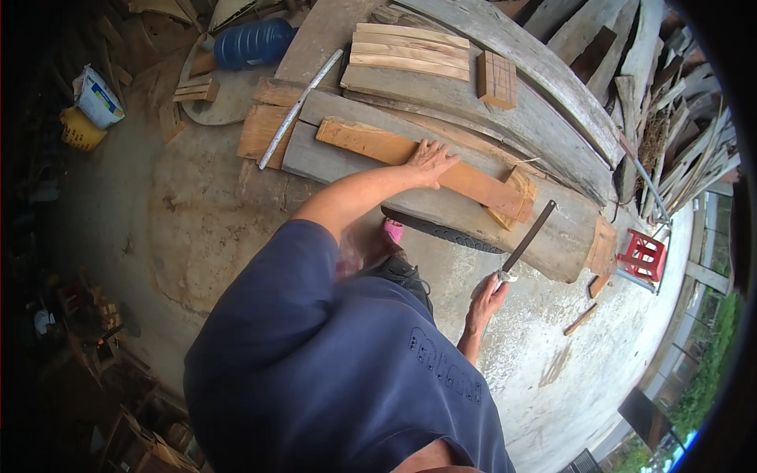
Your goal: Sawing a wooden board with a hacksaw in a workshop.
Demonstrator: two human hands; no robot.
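One long, weathered bench board runs across the work area. On it lies one brown plank, its middle covered by the left hand and its right end resting over a smaller wood piece, partly hidden. One dark tyre shows below the bench, most of it out of sight. Beyond the plank, a group of pale strips lies side by side, at least three, the exact count hard to make out. One large blue bottle lies on its side; its contents cannot be told. Two sacks stand at far left, a white-and-blue sack and a yellow sack, their contents hidden. One handsaw points toward the plank's right end, apart from it. The left hand's fingers are spread over the plank; whether the tips hook its edge cannot be told. The right hand has its fingers curled around the saw's handle, which is mostly hidden.
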